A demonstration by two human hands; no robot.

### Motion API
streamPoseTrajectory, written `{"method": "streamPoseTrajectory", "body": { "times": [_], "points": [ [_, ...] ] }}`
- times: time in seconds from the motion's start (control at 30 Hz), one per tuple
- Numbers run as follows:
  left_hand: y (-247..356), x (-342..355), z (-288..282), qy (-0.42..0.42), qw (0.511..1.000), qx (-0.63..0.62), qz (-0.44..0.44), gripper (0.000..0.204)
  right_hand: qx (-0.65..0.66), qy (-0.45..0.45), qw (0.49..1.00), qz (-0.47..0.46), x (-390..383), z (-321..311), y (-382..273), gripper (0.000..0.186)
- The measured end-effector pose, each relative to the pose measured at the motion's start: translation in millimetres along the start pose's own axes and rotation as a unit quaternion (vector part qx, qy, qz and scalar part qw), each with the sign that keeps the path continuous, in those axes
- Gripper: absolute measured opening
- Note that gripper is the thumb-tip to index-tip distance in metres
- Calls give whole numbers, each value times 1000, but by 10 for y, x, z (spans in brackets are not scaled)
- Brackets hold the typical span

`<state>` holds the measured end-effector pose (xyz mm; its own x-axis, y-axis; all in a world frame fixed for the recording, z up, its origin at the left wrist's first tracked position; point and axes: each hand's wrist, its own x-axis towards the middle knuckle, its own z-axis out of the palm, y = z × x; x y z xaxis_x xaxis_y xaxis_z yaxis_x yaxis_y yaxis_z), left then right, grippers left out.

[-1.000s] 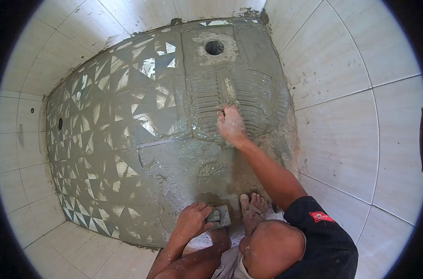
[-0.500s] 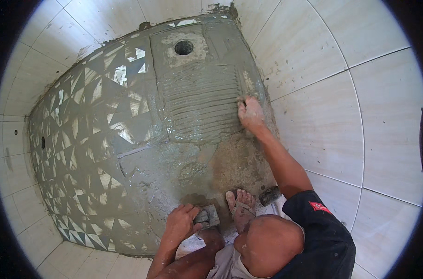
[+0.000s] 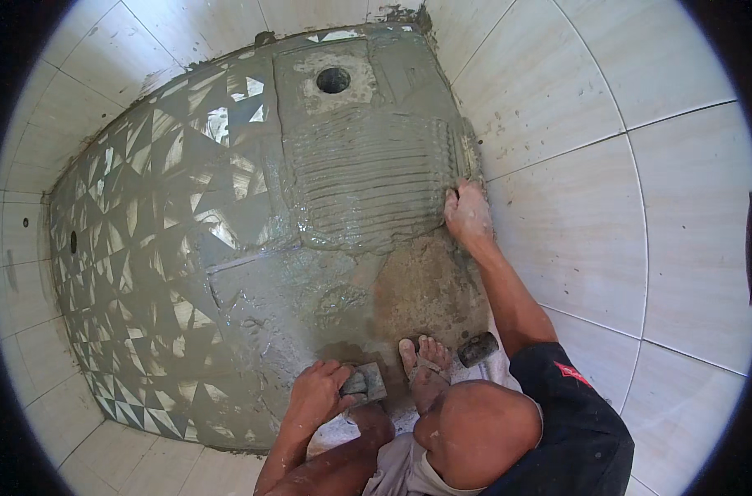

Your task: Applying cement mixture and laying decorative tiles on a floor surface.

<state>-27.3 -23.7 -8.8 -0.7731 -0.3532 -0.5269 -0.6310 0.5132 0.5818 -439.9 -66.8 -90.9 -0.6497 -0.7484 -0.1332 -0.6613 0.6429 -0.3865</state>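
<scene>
My left hand [image 3: 318, 392] is closed on a mortar-caked rectangular trowel [image 3: 374, 385], held low beside my foot. At the right edge of the ridged wet mortar [image 3: 368, 169], close to the wall, my right hand [image 3: 470, 213] reaches down with its fingers curled together. Whatever those fingers may hold is hidden. The ridges run mostly sideways, and a groove-marked strip lies along their right side. Beyond them, a round drain hole [image 3: 333, 80] opens in a mortar-smeared square.
Patterned triangle tiles [image 3: 149, 248], smeared with grey mortar, cover the floor's left side. Cream wall tiles [image 3: 558, 223] rise at the right. Bare brownish floor [image 3: 425, 285] lies before my foot [image 3: 425, 357]. A dark cylindrical object [image 3: 478, 350] lies beside it.
My right hand has moved right and slightly nearer, along the mortar's right edge. Fresh marks show on that strip. My left hand stays at the trowel.
</scene>
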Motion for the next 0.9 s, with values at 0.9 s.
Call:
{"method": "streamPoseTrajectory", "body": {
  "times": [0.9],
  "points": [
    [23,59,-24,12,1000,-9,12,54,259,-41,957,120,-1059,-225,254,26]
  ]
}}
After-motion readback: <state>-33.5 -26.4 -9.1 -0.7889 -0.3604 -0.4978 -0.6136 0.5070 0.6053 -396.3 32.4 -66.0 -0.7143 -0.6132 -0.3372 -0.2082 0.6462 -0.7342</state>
